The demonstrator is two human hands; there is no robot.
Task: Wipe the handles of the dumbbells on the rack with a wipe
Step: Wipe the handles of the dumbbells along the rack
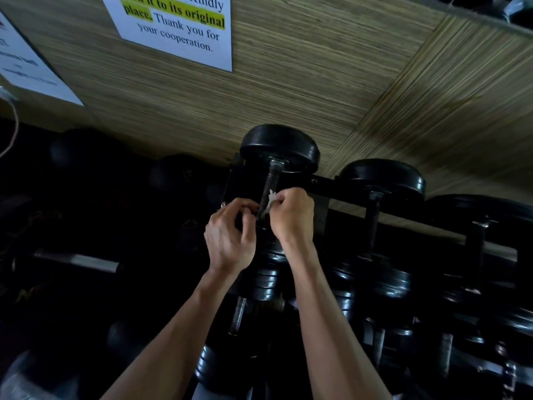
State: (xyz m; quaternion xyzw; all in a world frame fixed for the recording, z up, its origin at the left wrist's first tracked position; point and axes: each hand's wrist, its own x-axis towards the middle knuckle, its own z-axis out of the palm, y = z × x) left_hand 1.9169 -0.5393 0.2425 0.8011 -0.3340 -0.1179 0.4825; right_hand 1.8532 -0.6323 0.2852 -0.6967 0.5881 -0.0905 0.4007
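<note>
Right hand (pixel 292 216) closed in a fist, its grip clamped on a small white wipe (pixel 271 200) pressed to the right side of a dumbbell handle (pixel 268 188). Left hand (pixel 230 232) sat just beside the same handle on its left, fingers curled in toward the bar; whether that grip actually held anything could not be told from where the fingers bunched. Both forearms bare, reaching up from the lower frame.

Room dim. Wall (pixel 302 82) behind clad in tan, finely streaked panels with a visible seam running diagonally at right. Two printed notices fixed to it: a larger sheet (pixel 178 27) with yellow-highlighted words and the legible line "Thank you for your cooperation," and a second sheet (pixel 31 67) at far left, too blurred to read. Thin cord (pixel 13 134) hung at the left edge.

Rack (pixel 340 193) black, its rail crossing behind the hands. Dumbbell being worked stood on the top row, glossy black round head (pixel 279 148) against the wall, handle dull grey metal, worn and mottled. Neighbouring dumbbell (pixel 380 180) of the same make sat to its right, more black plates and heads stacked below. Pale grey bar (pixel 78 259) lay in the shadow at left.
</note>
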